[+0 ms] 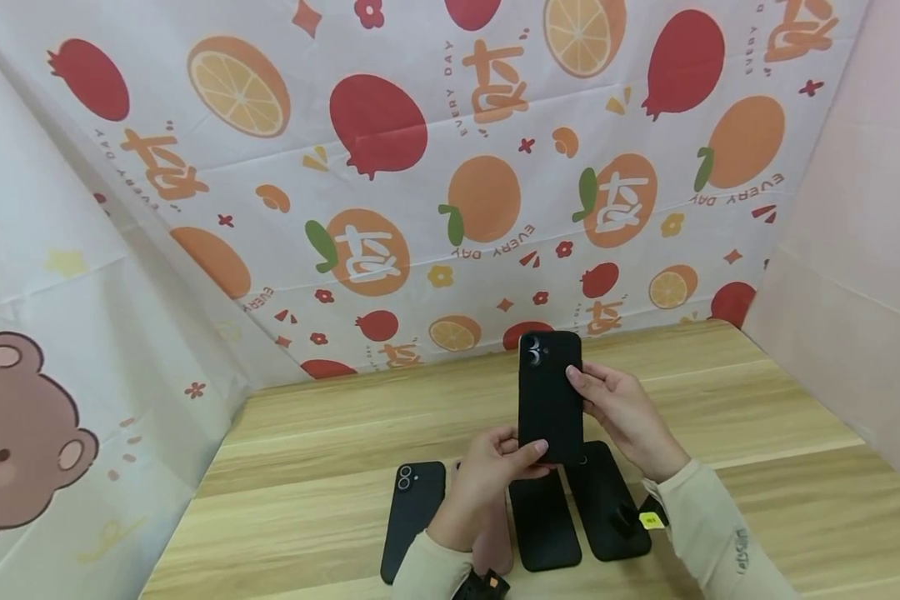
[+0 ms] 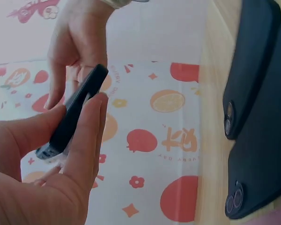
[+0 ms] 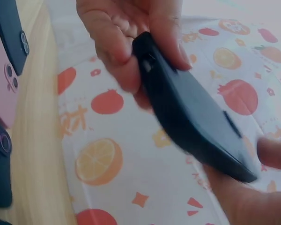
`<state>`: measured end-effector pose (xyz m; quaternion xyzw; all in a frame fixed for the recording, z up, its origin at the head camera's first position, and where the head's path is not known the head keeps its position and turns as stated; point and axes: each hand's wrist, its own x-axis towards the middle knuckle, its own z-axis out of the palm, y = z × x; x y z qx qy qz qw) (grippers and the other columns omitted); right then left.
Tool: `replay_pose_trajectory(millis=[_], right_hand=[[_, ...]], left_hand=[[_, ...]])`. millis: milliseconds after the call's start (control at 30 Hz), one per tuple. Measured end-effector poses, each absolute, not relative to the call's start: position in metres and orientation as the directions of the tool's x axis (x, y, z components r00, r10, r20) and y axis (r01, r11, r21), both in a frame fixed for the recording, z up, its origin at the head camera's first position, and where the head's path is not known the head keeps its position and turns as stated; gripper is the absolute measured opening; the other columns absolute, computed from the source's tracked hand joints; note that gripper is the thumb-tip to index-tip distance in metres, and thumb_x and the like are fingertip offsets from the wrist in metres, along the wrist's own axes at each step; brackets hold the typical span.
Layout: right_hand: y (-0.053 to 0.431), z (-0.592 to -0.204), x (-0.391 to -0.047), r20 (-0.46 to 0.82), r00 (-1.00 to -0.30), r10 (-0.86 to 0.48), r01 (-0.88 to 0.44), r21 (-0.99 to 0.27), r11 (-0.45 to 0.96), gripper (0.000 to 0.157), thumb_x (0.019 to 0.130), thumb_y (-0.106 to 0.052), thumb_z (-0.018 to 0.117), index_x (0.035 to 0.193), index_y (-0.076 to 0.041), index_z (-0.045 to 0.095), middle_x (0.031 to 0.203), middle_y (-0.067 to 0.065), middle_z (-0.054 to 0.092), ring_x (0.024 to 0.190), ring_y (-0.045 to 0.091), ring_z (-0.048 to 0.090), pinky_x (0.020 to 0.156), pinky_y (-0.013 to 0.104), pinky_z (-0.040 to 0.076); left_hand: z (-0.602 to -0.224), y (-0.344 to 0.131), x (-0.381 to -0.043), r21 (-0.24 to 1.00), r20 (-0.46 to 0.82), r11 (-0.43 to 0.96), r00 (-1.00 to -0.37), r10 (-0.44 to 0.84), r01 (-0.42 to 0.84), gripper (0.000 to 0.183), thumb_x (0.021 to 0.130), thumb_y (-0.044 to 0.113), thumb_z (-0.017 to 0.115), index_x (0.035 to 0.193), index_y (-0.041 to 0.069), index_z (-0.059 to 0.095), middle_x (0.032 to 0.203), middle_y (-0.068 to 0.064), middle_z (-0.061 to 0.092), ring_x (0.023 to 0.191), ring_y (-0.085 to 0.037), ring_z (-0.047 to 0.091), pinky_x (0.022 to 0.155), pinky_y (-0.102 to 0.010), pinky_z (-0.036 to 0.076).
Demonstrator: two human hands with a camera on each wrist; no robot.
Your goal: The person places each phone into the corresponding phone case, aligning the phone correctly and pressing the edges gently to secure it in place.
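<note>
A black phone (image 1: 551, 400) stands upright above the table, its back and two camera lenses facing me in the head view. My left hand (image 1: 491, 467) grips its bottom end, thumb across the back. At its upper right edge, my right hand (image 1: 630, 412) holds it with the thumb on the back. The left wrist view shows the phone (image 2: 77, 110) edge-on, pinched between left thumb and fingers. Seen from the right wrist, the phone (image 3: 192, 117) slants, with the left hand (image 3: 126, 28) around its port end.
Below the hands, a row of phones lies on the wooden table (image 1: 307, 467): a dark one (image 1: 412, 517) at left, a partly hidden pink one (image 1: 492, 542), and two black ones (image 1: 546, 525) at right. A fruit-print cloth (image 1: 420, 167) hangs behind; white cloth hangs at both sides.
</note>
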<state>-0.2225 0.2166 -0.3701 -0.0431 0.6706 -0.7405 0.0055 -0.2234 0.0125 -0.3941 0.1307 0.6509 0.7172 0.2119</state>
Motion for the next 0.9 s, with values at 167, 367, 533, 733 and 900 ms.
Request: replay_pose_trajectory(millis=[167,367,533,733,900], right_hand=[[0.218,-0.371,-0.222,-0.003,-0.957,-0.289,-0.018,-0.997,0.069,0.051,0.098,-0.028,0.057,0.133,0.008,0.049,0.120,0.018,0.063,0.105,0.025,0.065,0.102,0.048,0.040],[0.210,-0.374,-0.220,-0.007,-0.945,-0.328,-0.035,-0.992,0.121,0.036,0.095,-0.019,0.063,0.109,0.014,0.058,0.093,0.016,0.071,0.085,0.022,0.069,0.083,0.039,0.054],[0.200,-0.377,-0.218,0.035,-0.968,-0.247,-0.058,-0.994,0.088,0.038,0.094,-0.016,0.063,0.116,0.015,0.058,0.097,0.019,0.071,0.083,0.021,0.071,0.078,0.035,0.055],[0.190,-0.381,-0.218,0.047,-0.975,-0.216,-0.066,-0.995,0.081,0.033,0.094,-0.015,0.062,0.110,0.013,0.059,0.095,0.018,0.071,0.082,0.022,0.071,0.076,0.036,0.056],[0.188,-0.380,-0.217,0.024,-0.982,-0.187,-0.033,-0.998,0.048,0.039,0.094,-0.017,0.062,0.117,0.015,0.056,0.099,0.019,0.070,0.085,0.024,0.071,0.079,0.035,0.055]], left_hand=[[-0.390,0.007,-0.227,0.983,-0.068,-0.125,-0.900,0.430,-0.134,0.040,0.092,0.011,0.065,0.127,-0.005,0.055,0.110,-0.019,0.068,0.088,-0.022,0.070,0.081,-0.032,0.054],[-0.388,0.001,-0.228,0.977,-0.051,-0.169,-0.915,0.400,-0.128,0.043,0.093,0.015,0.065,0.128,-0.007,0.053,0.113,-0.019,0.067,0.090,-0.019,0.070,0.081,-0.030,0.054],[-0.385,-0.001,-0.229,0.985,-0.044,-0.138,-0.924,0.381,-0.103,0.045,0.095,0.022,0.062,0.129,-0.005,0.053,0.108,-0.015,0.069,0.085,-0.016,0.070,0.081,-0.030,0.054],[-0.382,0.000,-0.228,0.997,-0.044,-0.049,-0.948,0.314,-0.063,0.043,0.097,0.026,0.058,0.124,-0.007,0.051,0.102,-0.016,0.068,0.079,-0.018,0.068,0.076,-0.033,0.056],[-0.382,-0.006,-0.232,0.999,-0.015,0.032,-0.964,0.267,-0.006,0.040,0.097,0.024,0.060,0.119,-0.008,0.056,0.090,-0.011,0.064,0.075,-0.016,0.064,0.073,-0.036,0.057]])
